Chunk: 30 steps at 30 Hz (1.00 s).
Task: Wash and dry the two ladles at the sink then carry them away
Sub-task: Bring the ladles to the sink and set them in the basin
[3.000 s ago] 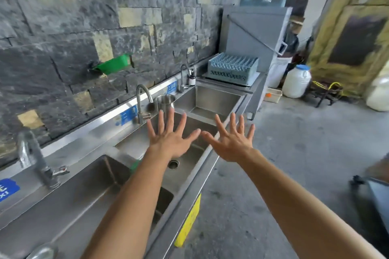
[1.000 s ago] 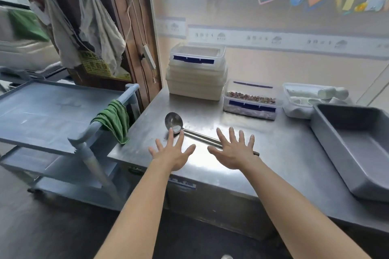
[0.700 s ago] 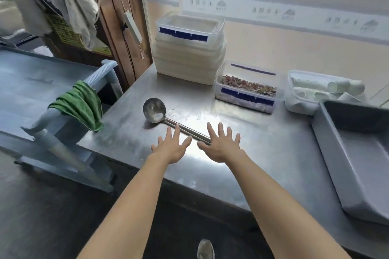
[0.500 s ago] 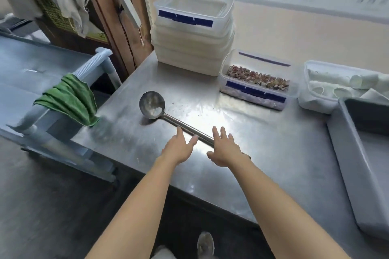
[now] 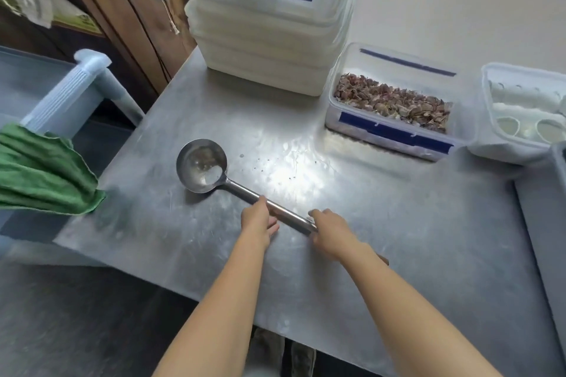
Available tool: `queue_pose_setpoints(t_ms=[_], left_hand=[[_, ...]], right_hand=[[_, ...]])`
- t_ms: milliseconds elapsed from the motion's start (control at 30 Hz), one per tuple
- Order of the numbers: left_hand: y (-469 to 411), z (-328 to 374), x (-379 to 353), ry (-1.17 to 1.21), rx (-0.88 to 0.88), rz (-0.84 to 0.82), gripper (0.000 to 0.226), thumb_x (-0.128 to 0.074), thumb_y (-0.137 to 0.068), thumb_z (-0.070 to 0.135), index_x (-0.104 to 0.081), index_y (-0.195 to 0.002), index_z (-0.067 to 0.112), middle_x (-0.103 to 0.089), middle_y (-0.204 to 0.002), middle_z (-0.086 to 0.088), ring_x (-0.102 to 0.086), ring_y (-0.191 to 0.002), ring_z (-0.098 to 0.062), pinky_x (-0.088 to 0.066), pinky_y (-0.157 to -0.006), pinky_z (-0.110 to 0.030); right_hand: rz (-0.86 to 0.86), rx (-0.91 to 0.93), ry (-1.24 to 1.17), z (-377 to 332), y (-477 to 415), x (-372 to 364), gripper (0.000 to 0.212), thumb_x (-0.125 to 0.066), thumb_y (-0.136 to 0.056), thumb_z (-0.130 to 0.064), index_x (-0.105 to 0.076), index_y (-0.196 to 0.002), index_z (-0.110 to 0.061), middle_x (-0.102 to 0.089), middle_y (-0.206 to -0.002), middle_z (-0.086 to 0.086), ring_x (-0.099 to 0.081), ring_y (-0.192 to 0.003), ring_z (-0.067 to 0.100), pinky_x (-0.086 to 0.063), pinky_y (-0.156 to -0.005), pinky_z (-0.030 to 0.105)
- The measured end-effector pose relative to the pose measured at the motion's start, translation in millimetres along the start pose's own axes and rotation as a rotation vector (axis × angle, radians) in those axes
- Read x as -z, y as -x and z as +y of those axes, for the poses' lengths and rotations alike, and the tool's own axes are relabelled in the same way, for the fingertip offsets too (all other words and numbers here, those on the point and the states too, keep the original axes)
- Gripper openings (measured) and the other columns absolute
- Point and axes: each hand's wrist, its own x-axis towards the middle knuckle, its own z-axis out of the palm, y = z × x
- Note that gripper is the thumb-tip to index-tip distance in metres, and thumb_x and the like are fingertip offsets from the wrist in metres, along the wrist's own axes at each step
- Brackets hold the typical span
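Observation:
A steel ladle (image 5: pixel 202 166) lies on the steel table (image 5: pixel 413 239), its soiled bowl to the left and its long handle (image 5: pixel 284 213) running right toward me. Only one bowl shows, and I cannot tell whether a second ladle lies under it. My left hand (image 5: pixel 258 220) curls over the middle of the handle. My right hand (image 5: pixel 329 232) grips the handle further right, and the handle's dark end (image 5: pixel 384 260) pokes out past my wrist. No sink is in view.
A stack of white lidded tubs (image 5: pixel 269 24) stands at the back. Beside it are a clear box of dried bits (image 5: pixel 395 107) and a white tub of cups (image 5: pixel 526 113). A grey tray (image 5: pixel 548 223) fills the right edge. A green cloth (image 5: pixel 43 171) hangs on the cart (image 5: pixel 64 98) at left.
I turned from the sink to this table and leaned in. Both hands, spread open above the handle before, have dropped onto it and closed around it.

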Motion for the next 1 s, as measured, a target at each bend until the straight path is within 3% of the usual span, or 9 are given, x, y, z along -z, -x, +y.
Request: queue_pose_setpoints(t_ms=[100,267,367,433,533,600,733,900,1000], left_hand=[[-17,13,-10,0.029,-0.018,0.090,0.024,-0.057,-0.098,0.022,-0.051,-0.117,0.009,-0.058,-0.091,-0.009,-0.063,-0.095,-0.028,-0.058,-0.084,-0.040],[-35,16,-10,-0.015,-0.028,0.170,0.025,-0.066,-0.091,0.011,-0.060,-0.113,0.001,-0.065,-0.105,-0.017,-0.068,-0.089,-0.027,-0.063,-0.071,-0.042],[-34,23,-2,-0.082,-0.095,0.202,0.006,-0.065,-0.089,0.007,-0.065,-0.089,0.001,-0.067,-0.096,-0.017,-0.069,-0.078,-0.025,-0.063,-0.061,-0.037],[-31,32,2,-0.080,-0.116,0.176,0.004,-0.064,-0.087,0.004,-0.065,-0.085,0.000,-0.068,-0.092,-0.018,-0.070,-0.074,-0.026,-0.062,-0.058,-0.036],[-17,47,13,-0.069,-0.132,0.131,0.009,-0.061,-0.087,0.002,-0.064,-0.093,-0.004,-0.067,-0.085,-0.017,-0.070,-0.065,-0.027,-0.061,-0.056,-0.037],[-7,55,19,-0.053,-0.150,0.122,0.010,-0.059,-0.088,0.001,-0.061,-0.096,-0.005,-0.064,-0.078,-0.015,-0.068,-0.061,-0.027,-0.060,-0.051,-0.035],[21,67,39,-0.021,-0.187,0.124,0.002,-0.058,-0.089,0.000,-0.057,-0.089,0.001,-0.058,-0.071,-0.011,-0.061,-0.058,-0.020,-0.056,-0.046,-0.031],[60,66,71,0.057,-0.240,0.096,0.019,-0.061,-0.092,0.001,-0.056,-0.110,-0.001,-0.058,-0.075,-0.009,-0.061,-0.061,-0.018,-0.056,-0.052,-0.033],[88,64,89,0.079,-0.259,0.095,0.016,-0.061,-0.092,0.001,-0.059,-0.108,-0.001,-0.060,-0.076,-0.010,-0.063,-0.063,-0.019,-0.054,-0.047,-0.031]], right_hand=[[-0.020,0.012,-0.018,-2,-19,9,0.039,-0.056,-0.098,-0.017,-0.058,-0.137,-0.015,-0.060,-0.135,0.013,-0.055,-0.124,0.033,-0.046,-0.099,0.037],[-0.170,0.071,0.007,-9,-34,26,0.040,-0.059,-0.092,-0.017,-0.064,-0.131,-0.022,-0.067,-0.130,0.005,-0.061,-0.120,0.028,-0.051,-0.096,0.033],[-0.269,0.117,0.007,-18,-36,44,0.019,-0.061,-0.091,-0.020,-0.071,-0.107,-0.021,-0.072,-0.110,0.007,-0.063,-0.094,0.024,-0.049,-0.079,0.034],[-0.349,0.125,-0.009,-26,-38,59,0.007,-0.066,-0.089,-0.022,-0.070,-0.091,-0.016,-0.074,-0.099,0.009,-0.064,-0.080,0.021,-0.052,-0.075,0.035],[-0.482,0.102,-0.184,-45,-35,83,0.014,-0.077,-0.085,-0.019,-0.079,-0.098,-0.014,-0.079,-0.098,0.009,-0.078,-0.083,0.021,-0.064,-0.087,0.037],[-0.546,0.098,-0.284,-60,-29,98,0.019,-0.081,-0.086,-0.014,-0.080,-0.102,-0.005,-0.080,-0.094,0.009,-0.078,-0.083,0.020,-0.065,-0.084,0.035],[-0.647,0.179,-0.294,-95,-7,125,0.030,-0.083,-0.087,-0.016,-0.077,-0.109,0.003,-0.079,-0.103,0.019,-0.078,-0.090,0.025,-0.063,-0.081,0.031],[-0.727,0.273,-0.306,-126,30,136,0.035,-0.081,-0.089,-0.017,-0.074,-0.112,0.008,-0.079,-0.103,0.021,-0.078,-0.093,0.027,-0.062,-0.084,0.029],[-0.720,0.305,-0.360,-140,47,131,0.033,-0.076,-0.093,-0.017,-0.073,-0.111,0.011,-0.079,-0.100,0.020,-0.078,-0.092,0.028,-0.062,-0.087,0.033]])
